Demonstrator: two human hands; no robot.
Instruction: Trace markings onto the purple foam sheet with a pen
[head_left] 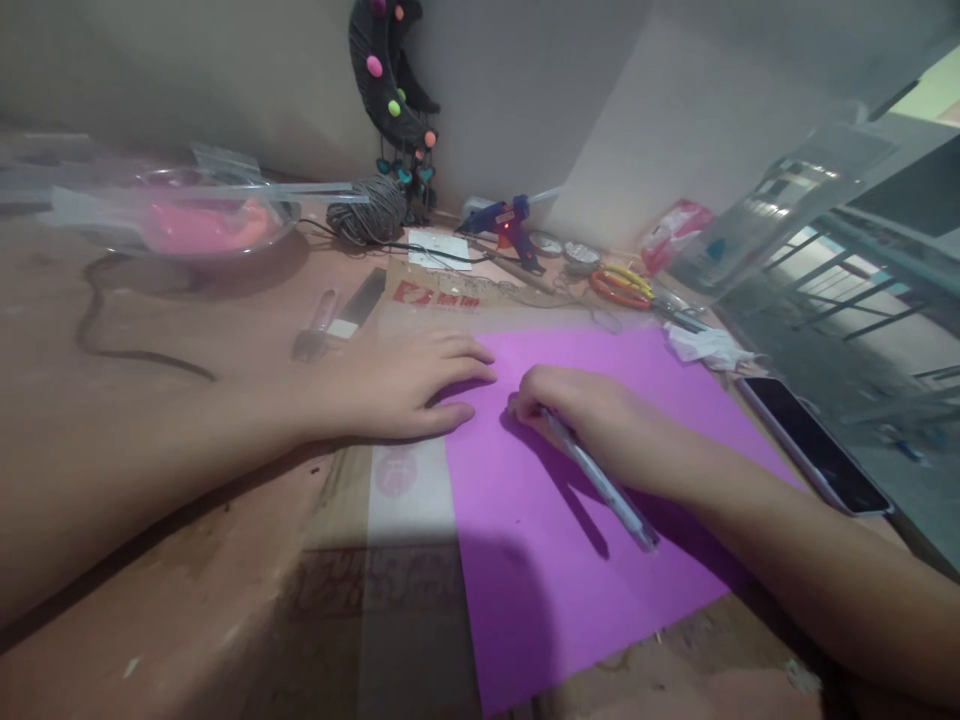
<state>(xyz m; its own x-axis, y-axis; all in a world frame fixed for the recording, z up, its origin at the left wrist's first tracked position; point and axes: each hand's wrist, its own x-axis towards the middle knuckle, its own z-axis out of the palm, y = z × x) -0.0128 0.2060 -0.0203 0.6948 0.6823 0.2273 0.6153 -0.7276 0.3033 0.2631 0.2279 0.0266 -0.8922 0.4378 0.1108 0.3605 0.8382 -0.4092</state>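
A purple sheet of paper [600, 560] lies on flattened cardboard [409, 500] on the table. My left hand [401, 385] rests flat on the sheet's left edge, fingers stretched out and holding nothing. My right hand [577, 410] is closed around a translucent pen [600, 480], its tip down on the paper near the upper middle of the sheet. The two hands are close together, a few centimetres apart.
A phone [814, 445] lies at the sheet's right edge. Behind are orange scissors [622, 285], a blue glue gun [506, 225], a ball of grey yarn [371, 210], a clear bowl with pink material [202, 220], a dark crescent decoration [394, 90] and a black cable [135, 345].
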